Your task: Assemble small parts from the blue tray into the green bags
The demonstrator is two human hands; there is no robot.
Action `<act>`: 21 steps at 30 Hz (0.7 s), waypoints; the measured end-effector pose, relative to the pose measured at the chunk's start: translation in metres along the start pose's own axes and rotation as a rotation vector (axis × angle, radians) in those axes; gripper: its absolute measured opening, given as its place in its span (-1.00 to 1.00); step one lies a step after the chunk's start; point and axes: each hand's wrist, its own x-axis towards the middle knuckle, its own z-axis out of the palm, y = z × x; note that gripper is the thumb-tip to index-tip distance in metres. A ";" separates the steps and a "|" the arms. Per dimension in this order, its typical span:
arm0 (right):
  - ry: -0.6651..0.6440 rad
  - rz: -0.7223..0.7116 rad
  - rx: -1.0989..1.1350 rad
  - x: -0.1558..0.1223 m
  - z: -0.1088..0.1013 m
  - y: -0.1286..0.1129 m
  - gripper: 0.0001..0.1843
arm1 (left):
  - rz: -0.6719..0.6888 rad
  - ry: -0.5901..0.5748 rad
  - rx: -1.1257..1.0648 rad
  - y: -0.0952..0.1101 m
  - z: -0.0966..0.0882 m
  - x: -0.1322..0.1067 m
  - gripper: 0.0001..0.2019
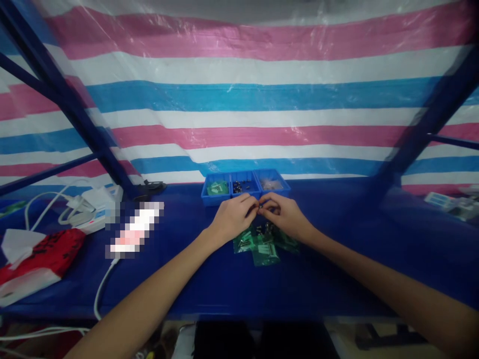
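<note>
My left hand (232, 215) and my right hand (284, 215) meet fingertip to fingertip above the blue table (337, 259), both pinched on a tiny dark part (259, 205) that I cannot make out. Right beneath them lie several small green circuit boards (262, 244) with dark components on them. Just behind the hands stand three blue bins (245, 187): the left one holds green boards, the middle one small dark parts, the right one pale small parts.
A striped pink, white and blue tarp (239, 99) hangs behind the table between dark blue frame posts. At the left lie a white power strip (93, 204) with cables, a blurred-out white object and a red-and-white bag (41, 259).
</note>
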 end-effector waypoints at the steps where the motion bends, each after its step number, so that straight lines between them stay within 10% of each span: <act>1: -0.002 -0.005 0.007 0.000 0.000 0.000 -0.86 | 0.006 0.011 -0.004 0.001 0.000 0.000 -0.91; 21: -0.083 -0.014 0.126 0.004 -0.004 0.004 -0.81 | -0.021 0.122 -0.240 0.002 -0.002 0.000 -0.86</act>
